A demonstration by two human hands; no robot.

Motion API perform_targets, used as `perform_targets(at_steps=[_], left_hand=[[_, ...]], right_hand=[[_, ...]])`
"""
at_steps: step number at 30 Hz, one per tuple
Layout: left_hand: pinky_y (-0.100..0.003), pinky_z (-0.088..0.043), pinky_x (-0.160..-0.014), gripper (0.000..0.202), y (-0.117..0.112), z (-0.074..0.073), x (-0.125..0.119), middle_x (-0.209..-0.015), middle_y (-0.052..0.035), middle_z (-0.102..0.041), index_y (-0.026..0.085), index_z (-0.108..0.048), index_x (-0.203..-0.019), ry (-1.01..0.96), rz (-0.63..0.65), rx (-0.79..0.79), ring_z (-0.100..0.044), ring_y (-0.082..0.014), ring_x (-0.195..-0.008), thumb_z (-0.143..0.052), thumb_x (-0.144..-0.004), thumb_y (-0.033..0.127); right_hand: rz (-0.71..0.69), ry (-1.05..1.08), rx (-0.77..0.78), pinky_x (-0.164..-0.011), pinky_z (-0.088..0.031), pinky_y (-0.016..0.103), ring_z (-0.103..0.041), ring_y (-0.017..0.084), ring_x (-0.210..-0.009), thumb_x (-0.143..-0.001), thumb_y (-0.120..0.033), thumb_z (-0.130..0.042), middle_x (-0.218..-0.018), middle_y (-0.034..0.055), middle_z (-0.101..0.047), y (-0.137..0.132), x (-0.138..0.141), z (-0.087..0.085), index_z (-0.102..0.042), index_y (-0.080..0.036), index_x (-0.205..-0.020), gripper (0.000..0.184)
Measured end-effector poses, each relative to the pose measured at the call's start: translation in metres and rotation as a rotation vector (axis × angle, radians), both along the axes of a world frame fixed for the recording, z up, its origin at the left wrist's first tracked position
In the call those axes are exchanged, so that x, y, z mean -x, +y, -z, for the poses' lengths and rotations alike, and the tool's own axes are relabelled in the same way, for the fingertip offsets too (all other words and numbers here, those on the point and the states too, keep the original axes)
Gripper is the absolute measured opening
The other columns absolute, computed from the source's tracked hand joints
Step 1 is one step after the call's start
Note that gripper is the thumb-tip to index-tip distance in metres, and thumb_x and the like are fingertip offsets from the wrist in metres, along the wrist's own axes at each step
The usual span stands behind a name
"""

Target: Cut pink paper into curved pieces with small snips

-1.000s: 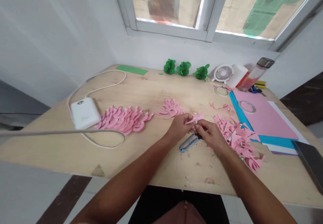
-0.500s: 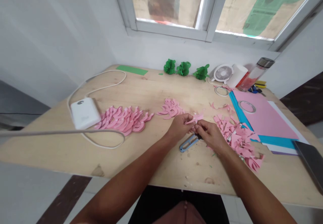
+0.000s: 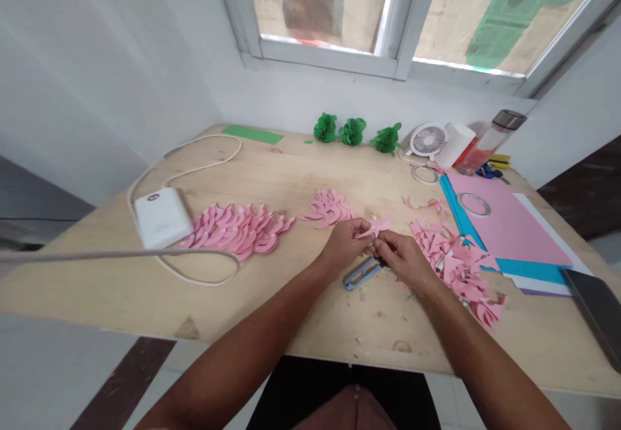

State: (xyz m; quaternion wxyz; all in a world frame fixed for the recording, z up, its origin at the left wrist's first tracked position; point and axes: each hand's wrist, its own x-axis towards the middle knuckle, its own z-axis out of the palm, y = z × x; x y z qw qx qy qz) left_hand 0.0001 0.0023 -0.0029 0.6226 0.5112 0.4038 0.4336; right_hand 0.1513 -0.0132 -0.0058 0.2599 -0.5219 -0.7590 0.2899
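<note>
In front of me, both hands meet over the table. My left hand (image 3: 345, 244) has its fingers pinched on a small pink paper piece (image 3: 380, 226). At the right, my right hand (image 3: 402, 255) is closed, its fingertips up against the same piece and the left fingers. Beneath the hands lies a light blue tool with a slotted handle (image 3: 359, 276); its dark end is partly hidden by the right hand. Curved pink paper cutouts (image 3: 330, 209) lie just beyond the left hand. Pink paper scraps (image 3: 458, 268) are heaped beside the right wrist.
Overlapping pink curved strips (image 3: 237, 229) lie left, by a white power bank (image 3: 162, 216) and its cable (image 3: 194, 281). Green paper flowers (image 3: 352, 131), a small fan (image 3: 427, 140) and a bottle (image 3: 490, 142) line the back. Coloured sheets (image 3: 524, 223) and a dark phone-like slab (image 3: 594, 313) lie right.
The hands have barely moved and keep the pink paper piece between them. The whole view has shifted very slightly.
</note>
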Motion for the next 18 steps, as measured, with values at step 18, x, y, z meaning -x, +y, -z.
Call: perform_targets(at_steps=[18], left_hand=[[-0.019,-0.038,-0.047,0.014,-0.0008,-0.0028,-0.0011,-0.051,0.0055,-0.05,0.015,-0.048,-0.063,-0.035,0.005,0.038,-0.048,-0.0062,-0.044,-0.059,-0.067,0.024]], right_hand=[[-0.009,-0.026,-0.015,-0.054,-0.033,0.021,-0.046,0.011,-0.056,-0.085,-0.028,-0.041,-0.06,-0.002,-0.051,0.0003,-0.0011,0.002,-0.051,-0.018,-0.067,0.023]])
